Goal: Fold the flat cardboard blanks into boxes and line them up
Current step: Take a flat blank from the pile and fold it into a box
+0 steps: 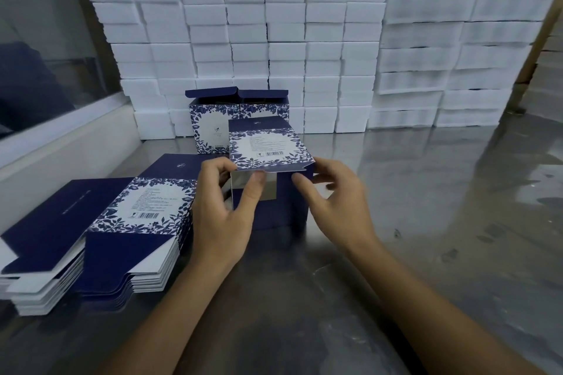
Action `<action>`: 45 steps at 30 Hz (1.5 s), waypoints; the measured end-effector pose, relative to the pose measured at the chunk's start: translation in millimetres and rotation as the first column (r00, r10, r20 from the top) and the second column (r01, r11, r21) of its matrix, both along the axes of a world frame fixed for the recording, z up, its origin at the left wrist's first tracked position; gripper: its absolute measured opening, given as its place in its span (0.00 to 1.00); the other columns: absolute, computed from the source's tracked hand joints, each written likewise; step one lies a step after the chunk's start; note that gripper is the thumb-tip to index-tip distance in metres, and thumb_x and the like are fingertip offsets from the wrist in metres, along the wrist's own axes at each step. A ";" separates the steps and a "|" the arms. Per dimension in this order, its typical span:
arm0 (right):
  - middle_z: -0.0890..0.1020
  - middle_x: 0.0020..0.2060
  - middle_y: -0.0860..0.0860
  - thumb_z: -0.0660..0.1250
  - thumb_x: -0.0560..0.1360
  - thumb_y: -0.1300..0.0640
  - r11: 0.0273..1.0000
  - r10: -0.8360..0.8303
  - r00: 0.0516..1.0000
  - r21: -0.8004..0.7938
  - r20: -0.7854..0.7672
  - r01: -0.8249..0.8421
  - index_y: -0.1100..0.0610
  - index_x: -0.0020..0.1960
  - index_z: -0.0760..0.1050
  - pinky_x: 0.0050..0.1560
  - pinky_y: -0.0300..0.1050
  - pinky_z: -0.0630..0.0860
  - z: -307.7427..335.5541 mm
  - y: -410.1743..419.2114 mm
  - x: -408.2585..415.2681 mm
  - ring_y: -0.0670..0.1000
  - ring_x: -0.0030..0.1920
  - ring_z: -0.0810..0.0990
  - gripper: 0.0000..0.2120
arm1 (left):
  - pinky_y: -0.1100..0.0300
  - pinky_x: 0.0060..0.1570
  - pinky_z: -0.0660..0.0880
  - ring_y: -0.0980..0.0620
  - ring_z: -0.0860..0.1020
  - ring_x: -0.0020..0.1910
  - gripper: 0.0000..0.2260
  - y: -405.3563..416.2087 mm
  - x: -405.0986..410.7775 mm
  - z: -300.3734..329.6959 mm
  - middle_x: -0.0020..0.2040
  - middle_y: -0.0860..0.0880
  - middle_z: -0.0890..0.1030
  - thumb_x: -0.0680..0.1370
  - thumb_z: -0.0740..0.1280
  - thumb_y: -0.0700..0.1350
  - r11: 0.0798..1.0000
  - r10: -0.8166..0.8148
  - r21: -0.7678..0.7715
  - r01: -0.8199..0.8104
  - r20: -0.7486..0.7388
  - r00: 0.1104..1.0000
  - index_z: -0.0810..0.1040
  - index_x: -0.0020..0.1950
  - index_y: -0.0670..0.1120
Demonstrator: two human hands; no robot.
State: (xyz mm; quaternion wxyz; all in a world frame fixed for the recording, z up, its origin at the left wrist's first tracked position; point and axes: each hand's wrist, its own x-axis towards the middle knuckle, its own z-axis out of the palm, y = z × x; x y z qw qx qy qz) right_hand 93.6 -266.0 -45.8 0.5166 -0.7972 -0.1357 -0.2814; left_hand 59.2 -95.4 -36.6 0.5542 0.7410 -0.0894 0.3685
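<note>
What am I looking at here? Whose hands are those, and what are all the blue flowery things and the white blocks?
This picture comes from a camera worn on a person's head, so you see their own two hands from above. The left hand and right hand hold a half-folded box, blue with white flower patterns; the end facing you is not closed yet. To the left, a stack of flat blanks lies on the shiny metal table. These are boxes not yet folded. Behind the hands stand two finished boxes side by side with lids up. The wall of white blocks at the back looks like foam pieces.
</note>
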 end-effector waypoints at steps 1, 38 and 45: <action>0.83 0.48 0.42 0.72 0.76 0.51 0.999 -0.043 0.999 -0.006 0.023 0.043 0.50 0.58 0.81 0.47 0.25 0.70 0.6 -0.1 -0.5 0.41 0.48 0.81 0.11 | 0.68 0.44 0.72 0.57 0.78 0.48 0.13 -0.8 0.0 -0.7 0.47 0.57 0.78 0.73 0.66 0.63 1.000 0.003 0.001 -0.003 0.008 1.000 0.69 0.50 0.58; 0.73 0.65 0.35 0.69 0.78 0.46 0.982 0.189 0.979 0.024 -0.078 -0.188 0.34 0.74 0.59 0.61 0.43 0.77 -7.6 1.3 1.9 0.41 0.66 0.74 0.29 | 0.56 0.50 0.74 0.50 0.77 0.53 0.15 4.9 7.3 -7.2 0.52 0.49 0.76 0.73 0.65 0.63 0.995 -0.065 0.076 0.067 -0.029 0.997 0.70 0.54 0.56; 0.78 0.44 0.49 0.62 0.82 0.46 0.979 -0.050 0.998 0.197 0.032 0.043 0.48 0.41 0.72 0.44 0.32 0.70 12.8 -0.1 -3.7 0.48 0.48 0.77 0.12 | 0.55 0.54 0.74 0.55 0.75 0.55 0.18 4.8 9.7 -13.3 0.55 0.56 0.75 0.80 0.51 0.65 0.983 -0.117 0.138 0.118 -0.016 0.993 0.70 0.60 0.57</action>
